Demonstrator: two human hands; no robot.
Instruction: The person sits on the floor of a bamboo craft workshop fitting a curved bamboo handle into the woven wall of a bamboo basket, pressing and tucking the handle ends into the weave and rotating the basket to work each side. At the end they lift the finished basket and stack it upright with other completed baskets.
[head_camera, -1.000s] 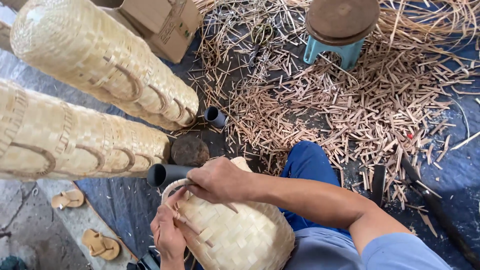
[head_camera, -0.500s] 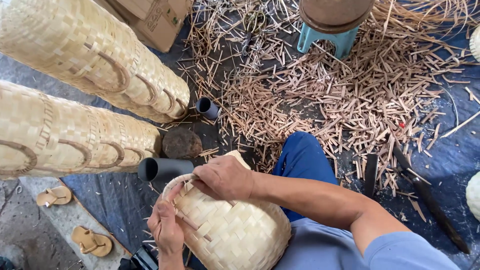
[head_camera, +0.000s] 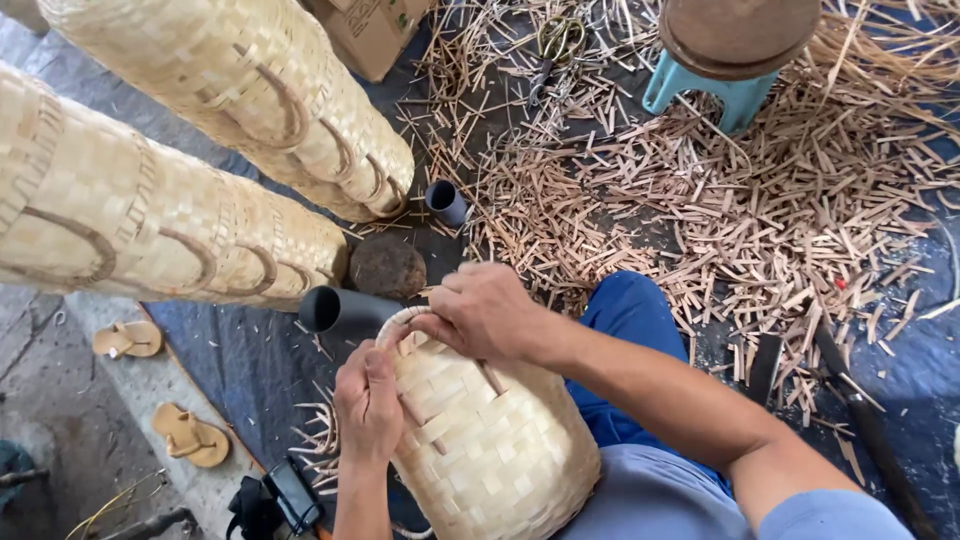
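Since a second ago the right hand (head_camera: 485, 312) has slid further over the rim of the woven basket (head_camera: 490, 445) on the lap and now closes on the pale curved handle (head_camera: 400, 322), while the left hand (head_camera: 367, 400) has crept up the near wall and pinches the weave just below; so the work seems to have settled on fixing that handle. The right hand's fingertips are hidden under the palm, the black pipe (head_camera: 345, 308) beyond it runs behind the basket, and the basket's base is cut off.
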